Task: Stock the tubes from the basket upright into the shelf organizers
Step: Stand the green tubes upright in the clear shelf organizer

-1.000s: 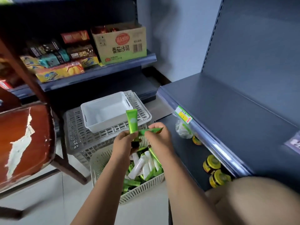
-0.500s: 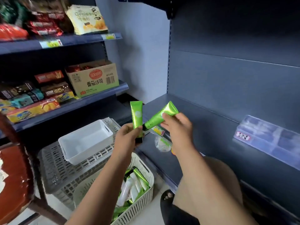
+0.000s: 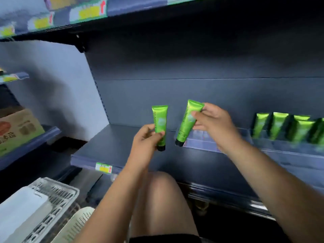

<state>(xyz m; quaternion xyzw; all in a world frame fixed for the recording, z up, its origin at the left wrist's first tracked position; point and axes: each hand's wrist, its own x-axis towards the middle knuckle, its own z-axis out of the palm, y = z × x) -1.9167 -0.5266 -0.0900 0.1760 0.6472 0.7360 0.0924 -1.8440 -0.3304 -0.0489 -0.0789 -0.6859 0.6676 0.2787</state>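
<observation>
Two green tubes were held above the dark shelf (image 3: 112, 146), caps down. The left tube (image 3: 159, 123) stood upright, pinched low in the left hand (image 3: 146, 137). The right tube (image 3: 188, 120) leaned, gripped near its top by the right hand (image 3: 213, 125), its cap at the clear organizer (image 3: 201, 139). Stocked tubes (image 3: 287, 127) stood further right. A basket rim (image 3: 78, 223) showed lower left.

Left hand (image 3: 146, 137): green tube (image 3: 160, 125), cap down; right hand (image 3: 213, 124): tilted tube (image 3: 188, 122) over clear organizer (image 3: 201, 142); stocked tubes (image 3: 287, 127) at right
</observation>
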